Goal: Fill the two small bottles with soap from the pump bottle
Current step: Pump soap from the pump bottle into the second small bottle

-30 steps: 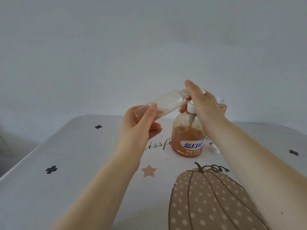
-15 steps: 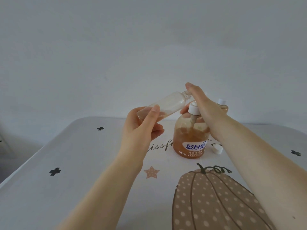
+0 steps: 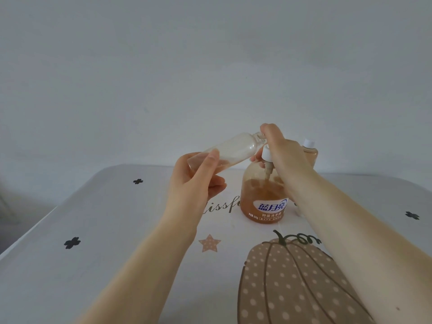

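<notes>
The pump bottle (image 3: 265, 199), clear with orange soap and a blue-and-white label, stands on the table. My right hand (image 3: 278, 148) lies over its white pump head, fingers curled round it and thumb below the nozzle. My left hand (image 3: 198, 178) grips a small clear bottle (image 3: 231, 149), tilted with its open mouth up against the pump nozzle; a little soap lies in it. A second small bottle (image 3: 309, 152), full of orange soap and with a white cap on, stands behind my right wrist.
The table (image 3: 105, 242) is white with black clover marks, a star and a large dotted pumpkin print at the front right. A loose white cap (image 3: 297, 210) peeks out beside my right forearm. A plain wall rises behind the table.
My right hand has sunk slightly on the pump head. The loose cap is now mostly hidden by my right forearm. The small bottle stays at the nozzle.
</notes>
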